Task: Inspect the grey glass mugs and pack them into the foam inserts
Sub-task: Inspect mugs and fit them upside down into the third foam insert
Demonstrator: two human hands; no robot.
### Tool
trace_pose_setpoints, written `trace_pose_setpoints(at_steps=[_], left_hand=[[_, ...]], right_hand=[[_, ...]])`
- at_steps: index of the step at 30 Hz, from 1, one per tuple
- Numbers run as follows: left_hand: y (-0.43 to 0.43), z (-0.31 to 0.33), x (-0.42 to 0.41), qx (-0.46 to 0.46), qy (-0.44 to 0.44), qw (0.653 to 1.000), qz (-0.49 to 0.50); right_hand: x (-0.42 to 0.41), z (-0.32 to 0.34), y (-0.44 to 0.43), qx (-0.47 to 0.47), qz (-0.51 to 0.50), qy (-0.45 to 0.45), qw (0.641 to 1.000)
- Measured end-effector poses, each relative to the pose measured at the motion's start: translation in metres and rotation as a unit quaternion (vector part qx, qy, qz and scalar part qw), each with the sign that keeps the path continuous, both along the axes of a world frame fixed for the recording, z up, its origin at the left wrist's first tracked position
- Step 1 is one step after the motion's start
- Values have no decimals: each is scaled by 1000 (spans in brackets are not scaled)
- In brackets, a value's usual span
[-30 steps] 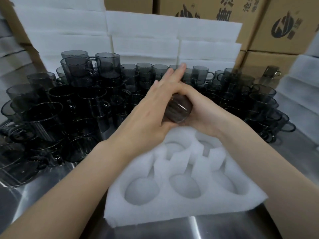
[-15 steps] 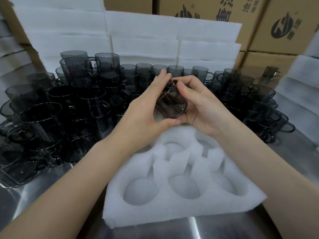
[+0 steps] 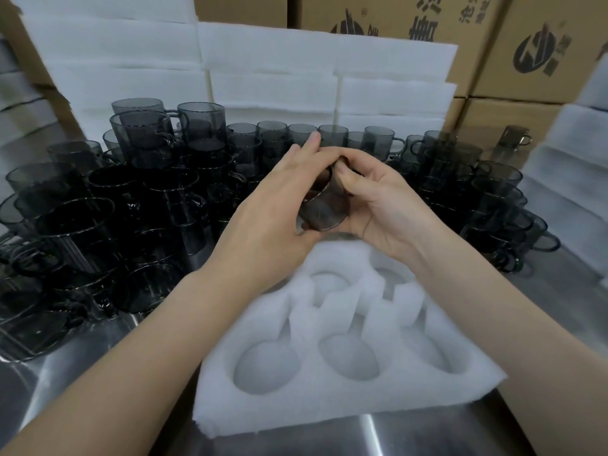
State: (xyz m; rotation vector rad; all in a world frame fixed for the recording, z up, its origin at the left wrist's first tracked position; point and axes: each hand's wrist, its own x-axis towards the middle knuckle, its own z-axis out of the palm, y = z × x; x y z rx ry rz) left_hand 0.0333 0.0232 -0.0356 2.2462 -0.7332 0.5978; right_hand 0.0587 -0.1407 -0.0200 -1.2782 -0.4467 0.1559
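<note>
A grey glass mug [image 3: 324, 209] is held tilted between both hands, above the far edge of a white foam insert [image 3: 345, 403]. My left hand [image 3: 276, 212] wraps its left side, fingers reaching over the top and thumb under the base. My right hand [image 3: 381, 205] grips its right side, thumb pressed on the wall near the rim. The insert lies on a steel table [image 3: 411, 439]; its round pockets hold no mugs.
Many grey glass mugs [image 3: 131, 199] stand stacked at the left and more mugs [image 3: 493, 199] fill the back and right. White foam sheets [image 3: 296, 70] are piled behind them, with cardboard boxes [image 3: 533, 47] beyond. More foam stacks [image 3: 569, 166] rise at the right edge.
Both hands have turned the mug between them, raising it slightly. The left fingers, stretched straight a second ago, now curl over the mug's top, and the right thumb has come onto its wall.
</note>
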Motion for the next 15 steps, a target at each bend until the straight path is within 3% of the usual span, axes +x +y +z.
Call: trace_pose_setpoints(at_steps=[3, 11, 15], left_hand=[[-1, 2, 0, 7, -8, 1000, 4], [-2, 1, -2, 37, -44, 998, -11], [0, -1, 0, 7, -19, 1000, 14]], right_hand=[[0, 1, 0, -1, 22, 8, 1000], [0, 0, 7, -23, -85, 18, 996], [-1, 1, 8, -34, -58, 14, 998]])
